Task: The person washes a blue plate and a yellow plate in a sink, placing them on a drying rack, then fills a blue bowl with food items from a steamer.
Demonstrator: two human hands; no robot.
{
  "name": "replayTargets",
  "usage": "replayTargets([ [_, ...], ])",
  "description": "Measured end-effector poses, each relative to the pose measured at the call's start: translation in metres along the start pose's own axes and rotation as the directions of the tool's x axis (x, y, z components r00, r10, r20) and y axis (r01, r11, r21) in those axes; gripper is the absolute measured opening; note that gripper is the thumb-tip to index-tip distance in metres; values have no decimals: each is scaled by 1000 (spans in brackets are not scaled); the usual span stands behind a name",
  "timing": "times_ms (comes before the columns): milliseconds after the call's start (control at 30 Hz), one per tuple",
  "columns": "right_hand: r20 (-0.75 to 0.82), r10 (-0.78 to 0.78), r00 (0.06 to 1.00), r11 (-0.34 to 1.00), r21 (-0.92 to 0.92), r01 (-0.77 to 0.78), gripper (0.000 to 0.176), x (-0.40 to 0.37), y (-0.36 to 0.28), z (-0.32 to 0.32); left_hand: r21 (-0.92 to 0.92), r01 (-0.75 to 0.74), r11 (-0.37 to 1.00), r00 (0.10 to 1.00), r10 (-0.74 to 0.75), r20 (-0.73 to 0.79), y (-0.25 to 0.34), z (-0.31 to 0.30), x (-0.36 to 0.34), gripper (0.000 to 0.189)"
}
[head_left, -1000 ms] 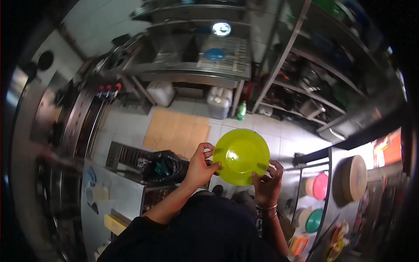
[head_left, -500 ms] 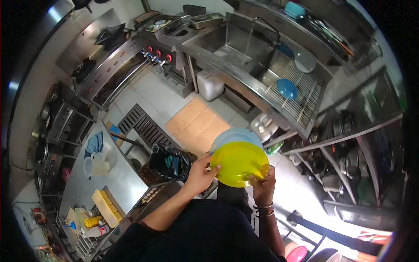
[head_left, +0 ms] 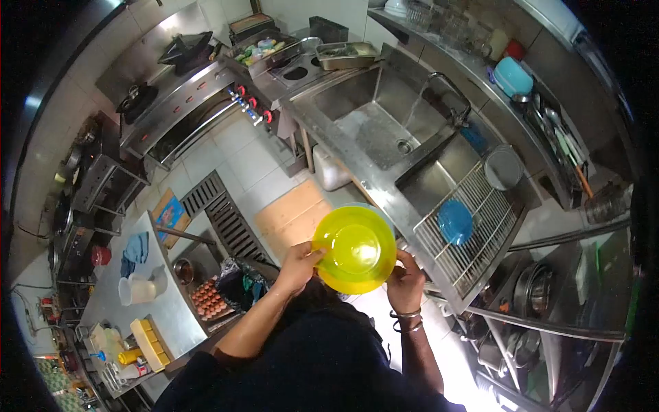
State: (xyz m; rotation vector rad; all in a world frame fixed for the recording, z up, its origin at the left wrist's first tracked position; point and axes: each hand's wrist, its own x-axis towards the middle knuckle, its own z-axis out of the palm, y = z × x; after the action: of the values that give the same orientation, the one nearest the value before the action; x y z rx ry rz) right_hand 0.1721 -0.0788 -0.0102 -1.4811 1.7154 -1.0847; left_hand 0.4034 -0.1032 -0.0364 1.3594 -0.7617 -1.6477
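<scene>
A glossy yellow plastic plate (head_left: 355, 244) faces me at chest height, its shallow middle catching the light. My left hand (head_left: 300, 268) is closed on its left edge, thumb on top of the rim. Gripping the right edge is my right hand (head_left: 406, 281), with metal bangles (head_left: 406, 321) at the wrist. Behind the yellow plate shows only a thin curve of a pale blue plate (head_left: 386, 218); the rest of it is hidden. The fingers under the plates are out of sight.
Water runs from the tap (head_left: 439, 82) into the steel sink (head_left: 377, 130). On the drying rack (head_left: 473, 226) lie a blue dish (head_left: 454, 222) and a grey plate (head_left: 504, 168). A steel table (head_left: 178, 302) stands left, near eggs (head_left: 211, 301) and a lined bin (head_left: 241, 283).
The yellow plate has tilted up to face me more squarely, hiding most of the blue plate. Both hands keep their hold. My view has turned toward the sink and rack.
</scene>
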Motion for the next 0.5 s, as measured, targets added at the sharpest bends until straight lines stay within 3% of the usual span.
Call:
replayTargets([
  [67, -12, -64, 998, 997, 48, 64, 32, 33, 8, 8, 36, 12, 999, 1000, -13, 15, 5, 0, 23, 20],
  [100, -15, -59, 998, 997, 45, 59, 32, 50, 14, 11, -52, 14, 999, 1000, -14, 3, 4, 1, 36, 20],
  [133, -8, -86, 996, 996, -20, 86, 34, 66, 21, 13, -139, 17, 990, 1000, -18, -9, 4, 1, 48, 19],
  [200, -3, -109, 994, 990, -92, 108, 36, 100, 45, 20, -122, 46, 991, 999, -49, -16, 17, -1, 69, 19],
  [267, -100, 117, 988, 977, 188, -97, 37, 142, 76, 28, -142, -4, 990, 998, -5, -58, 29, -8, 98, 18],
  [300, -140, 186, 973, 981, 86, -175, 43, 162, 85, 28, -236, -51, 970, 995, 28, -100, 30, -7, 120, 19],
  [367, -183, 250, 951, 968, 86, -237, 46, 203, 161, 43, -269, -36, 962, 996, 11, -92, 41, -18, 158, 19],
  [433, -334, -123, 935, 941, -339, 2, 48, 241, 223, 57, -269, -32, 963, 997, 12, -73, 64, -23, 195, 23],
  [467, -340, -111, 934, 940, -342, -12, 48, 258, 242, 60, -264, -19, 964, 998, 2, -64, 69, -24, 221, 23],
  [500, -338, 249, 908, 960, 213, -184, 50, 270, 249, 65, -298, -34, 954, 999, 22, -41, 73, -28, 246, 24],
])
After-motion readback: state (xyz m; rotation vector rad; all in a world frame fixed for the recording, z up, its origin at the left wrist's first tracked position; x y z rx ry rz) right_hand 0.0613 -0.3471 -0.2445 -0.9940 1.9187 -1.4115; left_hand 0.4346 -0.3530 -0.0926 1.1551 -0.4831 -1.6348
